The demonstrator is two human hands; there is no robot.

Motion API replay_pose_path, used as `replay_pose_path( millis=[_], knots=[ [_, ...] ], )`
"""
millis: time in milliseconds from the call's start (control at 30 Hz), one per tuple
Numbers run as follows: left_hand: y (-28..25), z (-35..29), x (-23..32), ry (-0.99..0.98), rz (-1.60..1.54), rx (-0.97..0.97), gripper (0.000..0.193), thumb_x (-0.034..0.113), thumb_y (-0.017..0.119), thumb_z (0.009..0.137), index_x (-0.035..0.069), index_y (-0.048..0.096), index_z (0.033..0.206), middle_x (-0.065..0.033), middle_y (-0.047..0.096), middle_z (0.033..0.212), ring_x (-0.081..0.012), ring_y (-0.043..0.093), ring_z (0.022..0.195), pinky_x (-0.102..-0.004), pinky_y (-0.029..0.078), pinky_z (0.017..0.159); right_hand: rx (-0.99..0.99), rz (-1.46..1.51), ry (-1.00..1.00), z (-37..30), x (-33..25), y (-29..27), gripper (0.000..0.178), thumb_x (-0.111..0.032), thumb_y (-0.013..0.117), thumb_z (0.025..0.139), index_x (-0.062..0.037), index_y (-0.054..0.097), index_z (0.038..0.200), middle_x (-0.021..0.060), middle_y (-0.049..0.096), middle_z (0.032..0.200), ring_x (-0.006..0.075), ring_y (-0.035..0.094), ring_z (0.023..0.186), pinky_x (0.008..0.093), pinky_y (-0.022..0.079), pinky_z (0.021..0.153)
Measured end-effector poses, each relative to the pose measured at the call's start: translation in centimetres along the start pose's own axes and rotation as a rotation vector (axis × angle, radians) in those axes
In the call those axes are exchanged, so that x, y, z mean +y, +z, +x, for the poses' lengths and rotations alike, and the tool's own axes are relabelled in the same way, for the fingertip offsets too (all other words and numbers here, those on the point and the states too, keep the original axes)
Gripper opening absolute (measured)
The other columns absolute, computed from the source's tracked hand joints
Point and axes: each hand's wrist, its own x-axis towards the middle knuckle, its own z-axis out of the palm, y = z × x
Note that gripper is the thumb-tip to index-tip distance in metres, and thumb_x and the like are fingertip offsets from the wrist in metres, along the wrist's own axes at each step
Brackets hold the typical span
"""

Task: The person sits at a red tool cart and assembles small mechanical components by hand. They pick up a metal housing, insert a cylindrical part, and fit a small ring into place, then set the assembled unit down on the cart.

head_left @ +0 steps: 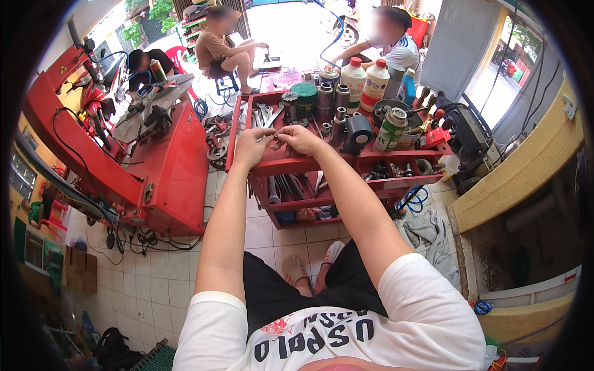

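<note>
Both my arms reach forward over the near edge of a red tool cart (272, 166). My left hand (250, 147) and my right hand (298, 141) meet above its top tray, fingertips pinched together around something small and dark that I cannot make out. Just beyond my fingers lie several wrenches (267, 115). To the right of my right hand stand metal sockets (338, 127) and a dark cylinder (359, 132). A green tub (304, 99) sits behind them.
Bottles with red caps (375, 83) and a green-white spray can (391, 130) crowd the cart's right side. A red machine (173, 167) stands left, cables on the floor near it. One person (223, 46) sits ahead; another (393, 49) is behind the cart. A grey cloth (431, 238) lies right.
</note>
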Motion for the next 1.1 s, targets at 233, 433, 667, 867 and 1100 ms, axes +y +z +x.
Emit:
replay_pose_path(
  millis=[233, 433, 667, 867, 1100],
  knots=[
    [-0.2, -0.1, 1.3, -0.187, -0.003, -0.026, 0.025, 0.021, 0.078, 0.095, 0.000, 0.081, 0.107, -0.0108, 0.081, 0.097, -0.0163, 0.075, 0.090, -0.0314, 0.056, 0.084, 0.030, -0.022, -0.008, -0.5, -0.6, 0.2, 0.020, -0.020, 0.064, 0.106, -0.0027, 0.073, 0.113, 0.0052, 0.080, 0.103, 0.0092, 0.068, 0.072, 0.0265, 0.055, 0.064],
    [-0.3, -0.2, 2.2, -0.233, 0.038, -0.042, 0.025, 0.023, 0.078, 0.095, 0.001, 0.082, 0.105, -0.0108, 0.081, 0.096, -0.0155, 0.075, 0.089, -0.0319, 0.056, 0.082, 0.034, -0.008, 0.008, -0.7, -0.8, 0.1, 0.021, -0.021, 0.065, 0.106, -0.0024, 0.073, 0.113, 0.0055, 0.080, 0.102, 0.0087, 0.067, 0.070, 0.0264, 0.055, 0.062],
    [0.1, 0.0, -0.1, -0.092, -0.001, -0.013, 0.022, 0.017, 0.077, 0.095, 0.003, 0.081, 0.111, -0.0116, 0.080, 0.099, -0.0184, 0.075, 0.090, -0.0329, 0.057, 0.083, 0.021, 0.005, 0.015, -0.4, -0.9, 0.3, 0.022, -0.021, 0.065, 0.106, -0.0013, 0.073, 0.113, 0.0073, 0.081, 0.100, 0.0099, 0.067, 0.065, 0.0269, 0.054, 0.059],
    [-0.1, 0.0, 0.2, -0.038, 0.045, -0.026, 0.021, 0.016, 0.077, 0.093, 0.005, 0.082, 0.111, -0.0122, 0.080, 0.102, -0.0225, 0.076, 0.093, -0.0340, 0.057, 0.085, 0.021, -0.022, 0.017, -0.2, -0.4, 0.2, 0.025, -0.020, 0.060, 0.107, -0.0005, 0.071, 0.116, 0.0085, 0.081, 0.102, 0.0105, 0.067, 0.065, 0.0276, 0.054, 0.057],
    [0.1, 0.2, -0.3, -0.060, -0.023, -0.034, 0.023, 0.015, 0.078, 0.092, 0.006, 0.082, 0.112, -0.0122, 0.081, 0.102, -0.0227, 0.077, 0.095, -0.0335, 0.058, 0.086, 0.014, -0.007, 0.018, 0.1, -0.1, 0.1, 0.025, -0.019, 0.058, 0.108, 0.0000, 0.070, 0.119, 0.0105, 0.081, 0.102, 0.0114, 0.067, 0.063, 0.0282, 0.055, 0.057]
  ],
)
